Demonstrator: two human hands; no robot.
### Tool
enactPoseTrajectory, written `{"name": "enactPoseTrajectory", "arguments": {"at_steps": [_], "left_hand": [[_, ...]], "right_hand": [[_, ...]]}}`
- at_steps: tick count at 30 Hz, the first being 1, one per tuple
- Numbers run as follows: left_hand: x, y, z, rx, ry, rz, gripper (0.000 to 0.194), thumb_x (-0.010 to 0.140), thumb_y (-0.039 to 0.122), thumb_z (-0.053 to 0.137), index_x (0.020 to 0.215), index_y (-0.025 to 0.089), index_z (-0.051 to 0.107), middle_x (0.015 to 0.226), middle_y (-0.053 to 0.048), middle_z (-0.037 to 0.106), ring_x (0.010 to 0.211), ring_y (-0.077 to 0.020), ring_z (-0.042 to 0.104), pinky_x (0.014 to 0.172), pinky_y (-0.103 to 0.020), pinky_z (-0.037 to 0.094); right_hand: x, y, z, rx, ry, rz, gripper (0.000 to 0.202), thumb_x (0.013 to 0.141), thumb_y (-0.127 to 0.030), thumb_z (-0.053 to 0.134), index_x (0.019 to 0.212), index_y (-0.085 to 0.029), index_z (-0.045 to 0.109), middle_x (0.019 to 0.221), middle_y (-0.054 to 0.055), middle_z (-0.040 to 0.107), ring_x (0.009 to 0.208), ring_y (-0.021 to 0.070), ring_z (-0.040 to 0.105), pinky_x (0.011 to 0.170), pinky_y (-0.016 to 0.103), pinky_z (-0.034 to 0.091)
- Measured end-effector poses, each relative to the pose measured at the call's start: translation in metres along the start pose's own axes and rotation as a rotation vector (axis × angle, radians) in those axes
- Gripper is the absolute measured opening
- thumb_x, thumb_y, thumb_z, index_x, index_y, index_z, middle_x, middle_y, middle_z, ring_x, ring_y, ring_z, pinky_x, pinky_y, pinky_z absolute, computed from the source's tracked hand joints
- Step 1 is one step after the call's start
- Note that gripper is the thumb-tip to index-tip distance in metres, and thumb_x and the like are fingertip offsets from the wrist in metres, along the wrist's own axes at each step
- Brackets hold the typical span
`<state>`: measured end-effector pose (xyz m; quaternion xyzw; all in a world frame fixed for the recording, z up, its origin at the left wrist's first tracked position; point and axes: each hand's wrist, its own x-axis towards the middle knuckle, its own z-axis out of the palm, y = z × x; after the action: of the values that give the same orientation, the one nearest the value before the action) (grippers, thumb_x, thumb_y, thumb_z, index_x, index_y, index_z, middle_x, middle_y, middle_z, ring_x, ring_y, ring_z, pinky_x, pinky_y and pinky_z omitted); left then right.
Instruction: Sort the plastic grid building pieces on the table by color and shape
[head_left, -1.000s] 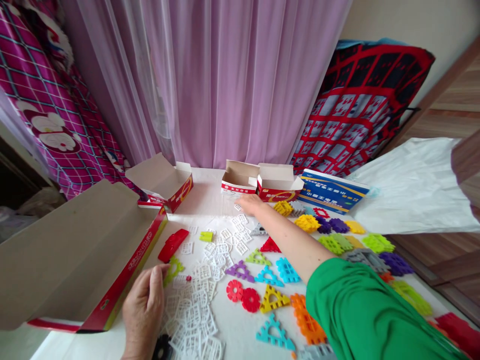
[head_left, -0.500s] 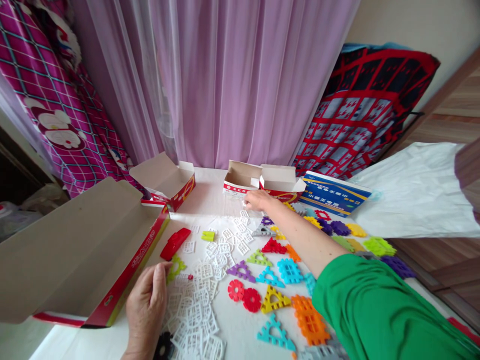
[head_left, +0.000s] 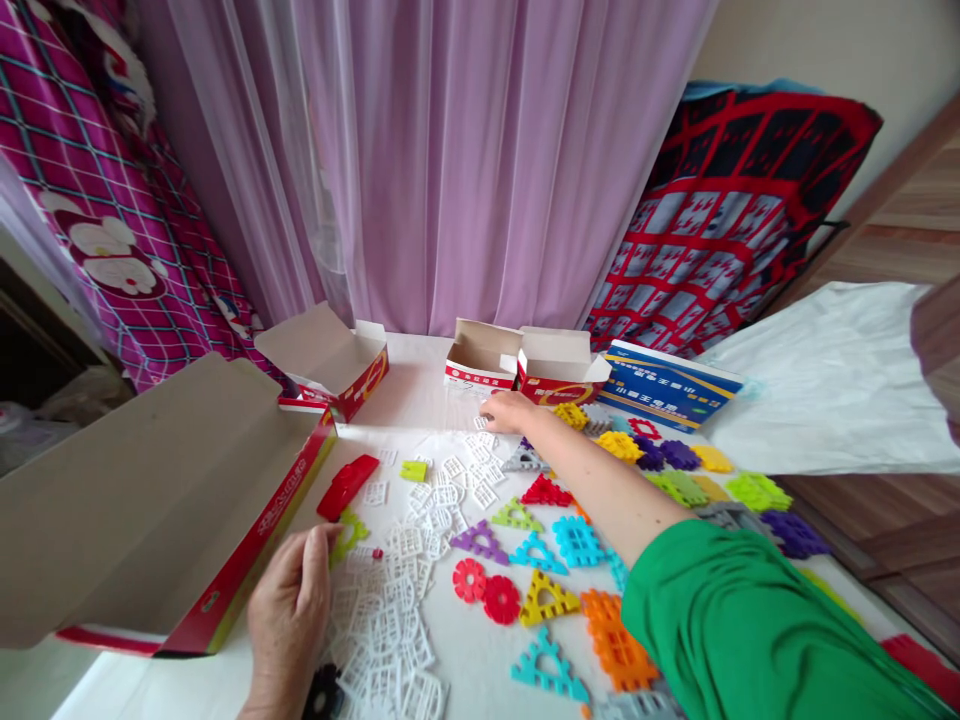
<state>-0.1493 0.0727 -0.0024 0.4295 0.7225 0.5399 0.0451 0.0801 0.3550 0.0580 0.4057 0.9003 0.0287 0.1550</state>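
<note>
My right hand (head_left: 508,412) reaches far across the table, its fingers pinched at a small white plastic window piece (head_left: 481,423) at the far end of the white pile. My left hand (head_left: 292,590) rests closed near the front left, and its fingers hide whatever may be inside. Just beyond its fingertips lies a lime-green toothed piece (head_left: 349,535). Between the hands spreads a heap of white window pieces (head_left: 390,620). A red plastic piece (head_left: 348,487) and a small yellow-green piece (head_left: 414,470) lie to the left of it.
A large open box (head_left: 247,540) stands at the left, a smaller open box (head_left: 367,385) behind it. Two small open boxes (head_left: 484,370) and a blue box (head_left: 667,390) line the back. Colourful building pieces, including an orange window block (head_left: 619,640), cover the right side.
My right hand has drawn slightly nearer and to the left, away from the small boxes and down to the white pile. My left hand stays almost still.
</note>
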Motion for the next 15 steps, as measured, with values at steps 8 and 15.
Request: {"name": "enactPoseTrajectory", "arguments": {"at_steps": [8,15], "left_hand": [[0.0,-0.001,0.001,-0.011,-0.015,0.016,0.034,0.084,0.045,0.051,0.073,0.021,0.071,0.075,-0.002,0.071,0.063,-0.0143,0.063,0.066,-0.023,0.053],[-0.001,0.0,0.001,-0.01,-0.012,0.01,0.033,0.084,0.045,0.051,0.073,0.021,0.072,0.076,-0.002,0.071,0.064,-0.0148,0.064,0.066,-0.023,0.053]], "right_hand": [[0.006,0.018,-0.003,0.075,-0.006,0.27,0.039,0.087,-0.02,0.049,0.122,-0.022,0.067,0.121,0.014,0.068,0.106,0.0286,0.064,0.083,0.035,0.048],[0.011,0.011,0.002,0.088,-0.056,0.269,0.043,0.086,-0.028,0.055,0.128,-0.03,0.062,0.127,0.007,0.065,0.114,0.0273,0.061,0.088,0.034,0.048]]}}
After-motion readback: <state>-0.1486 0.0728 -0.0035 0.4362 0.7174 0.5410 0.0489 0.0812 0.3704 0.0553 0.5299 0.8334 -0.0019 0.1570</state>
